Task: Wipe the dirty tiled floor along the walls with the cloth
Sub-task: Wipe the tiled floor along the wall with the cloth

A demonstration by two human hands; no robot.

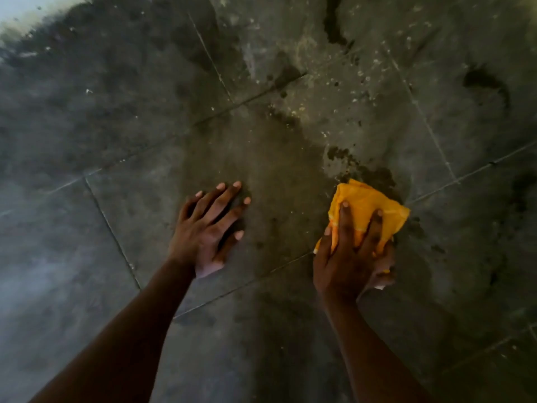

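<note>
The cloth (pixel 366 205), bunched, its long axis running away from the person, is pressed to the floor (pixel 145 216) and gripped by the right hand (pixel 350 257). The left hand (pixel 207 228) is laid flat, fingers (pixel 229 196) spread.

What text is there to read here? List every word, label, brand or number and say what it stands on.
None: no word, label, brand, number or sign shows in this picture.
The orange cloth under the right hand is plain, no print or tag visible.
The tiled floor, where the left hand rests, bears only dirt, specks and grout lines.
</note>
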